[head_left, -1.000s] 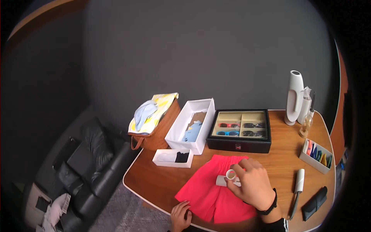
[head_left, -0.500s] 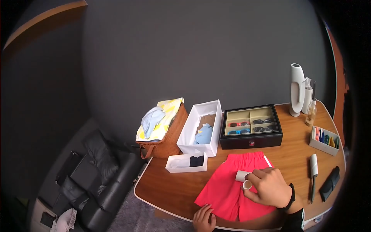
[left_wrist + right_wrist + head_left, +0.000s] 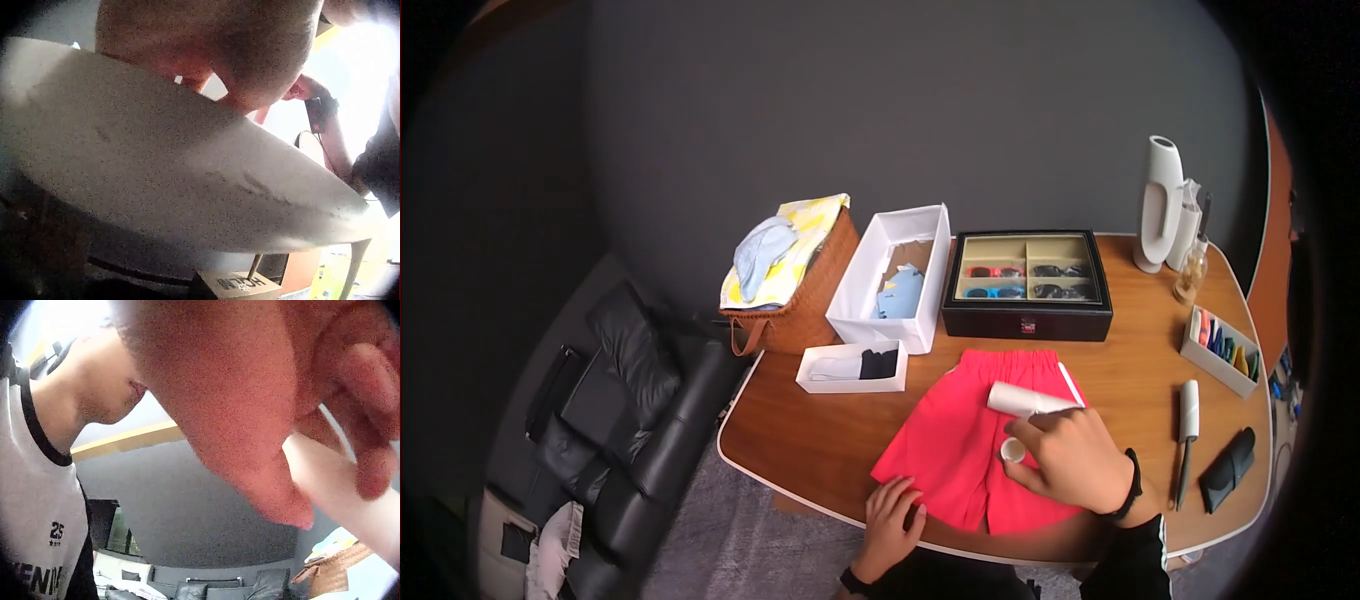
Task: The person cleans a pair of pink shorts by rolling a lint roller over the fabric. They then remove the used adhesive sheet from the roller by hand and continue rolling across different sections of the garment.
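Coral-red fabric is forming the shorts (image 3: 940, 440), which are lying spread on the wooden table (image 3: 800, 445), their gathered waistband facing the far side and a white stripe showing down the right side near it. Both leg hems are reaching close to the table's pale front edge. Beyond the waistband, a black display box (image 3: 1027, 329) is sitting just behind, and a small white box (image 3: 850, 386) is standing to the left. Brown wood is stretching along the right side, where a grey-handled roller (image 3: 1190, 412) and a dark pouch (image 3: 1228, 471) are lying. Over the cloth, the right hand (image 3: 1077, 458) is clamping its curled fingers on a lint roller (image 3: 1015, 398), whose white roll is resting crosswise; a hollow white ring (image 3: 1013, 450) is showing between thumb and forefinger, though how it joins the roll is staying hidden. The left hand (image 3: 891, 522) is resting loosely on the left hem, fingers slightly apart.
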A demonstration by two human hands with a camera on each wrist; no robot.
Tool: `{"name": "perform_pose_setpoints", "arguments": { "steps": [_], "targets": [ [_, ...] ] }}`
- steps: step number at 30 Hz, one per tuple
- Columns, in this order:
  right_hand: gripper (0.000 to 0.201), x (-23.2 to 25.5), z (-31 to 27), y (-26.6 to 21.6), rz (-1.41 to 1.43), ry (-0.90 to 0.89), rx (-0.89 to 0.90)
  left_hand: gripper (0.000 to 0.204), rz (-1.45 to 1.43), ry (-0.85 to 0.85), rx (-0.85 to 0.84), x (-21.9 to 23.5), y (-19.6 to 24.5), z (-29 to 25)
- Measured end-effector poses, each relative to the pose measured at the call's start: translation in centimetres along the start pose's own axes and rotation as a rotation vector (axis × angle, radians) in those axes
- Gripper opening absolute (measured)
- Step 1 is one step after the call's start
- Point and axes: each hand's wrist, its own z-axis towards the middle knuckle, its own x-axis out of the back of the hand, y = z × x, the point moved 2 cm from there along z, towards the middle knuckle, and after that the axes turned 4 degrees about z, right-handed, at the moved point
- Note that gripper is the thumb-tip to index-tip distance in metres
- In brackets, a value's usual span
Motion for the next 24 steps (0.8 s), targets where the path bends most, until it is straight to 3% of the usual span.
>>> {"name": "perform_pose_setpoints", "arguments": {
  "steps": [7, 9, 12, 15, 16, 17, 19, 21, 23, 24],
  "targets": [
    [0.022, -0.8, 0.3, 3.0, 0.009, -0.006, -0.090, 0.040, 0.198, -0.227, -0.137, 3.3, -0.2, 5.7],
    [0.022, -0.8, 0.3, 3.4, -0.021, 0.026, -0.010, 0.042, 0.260, -0.253, -0.198, 4.6, 0.8, 8.3],
    [0.022, -1.1, 0.2, 3.7, -0.039, 0.012, -0.039, 0.043, 0.301, -0.430, -0.133, 6.0, 2.2, 11.7],
    [0.021, -0.6, -0.4, 3.0, -0.079, -0.015, -0.027, 0.042, 0.290, -0.544, -0.125, 5.9, 3.3, 14.6],
    [0.020, -0.4, -0.7, 2.6, -0.085, -0.067, -0.004, 0.039, 0.323, -0.471, -0.286, 4.9, 2.8, 15.6],
    [0.020, -0.5, -1.0, 2.2, -0.090, -0.120, 0.020, 0.039, 0.320, -0.471, -0.281, 3.5, 1.9, 16.9],
    [0.020, -0.7, -1.7, 1.3, -0.099, -0.119, 0.052, 0.034, -0.100, -0.820, -0.126, 0.1, -0.2, 19.5],
    [0.028, -0.5, -2.5, 0.3, -0.033, -0.241, 0.111, 0.029, -0.366, -1.060, 0.175, -2.8, -2.6, 21.5],
    [0.026, 0.2, -3.4, -0.6, 0.014, -0.242, 0.132, 0.027, -0.493, -1.109, 0.186, -5.8, -6.2, 22.4],
    [0.027, 0.4, -3.7, -0.9, 0.066, -0.233, 0.168, 0.029, -0.586, -1.054, 0.241, -6.6, -7.0, 22.4]
  ]
}}
